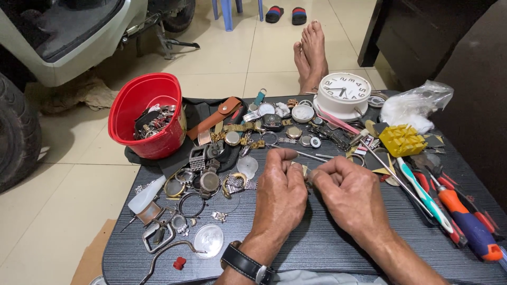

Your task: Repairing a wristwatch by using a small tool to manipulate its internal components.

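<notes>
My left hand and my right hand meet over the middle of a dark wood-grain table. Both pinch a small metal watch part between their fingertips; most of it is hidden by the fingers. A black-strapped wristwatch sits on my left wrist. Just left of my left hand lie watch cases and bracelet pieces and a round clear crystal.
A red bucket of watch parts stands at the table's back left. A white round clock and a yellow case holder sit at the back right. Screwdrivers and a toothbrush lie at right. Bare feet rest on the floor beyond.
</notes>
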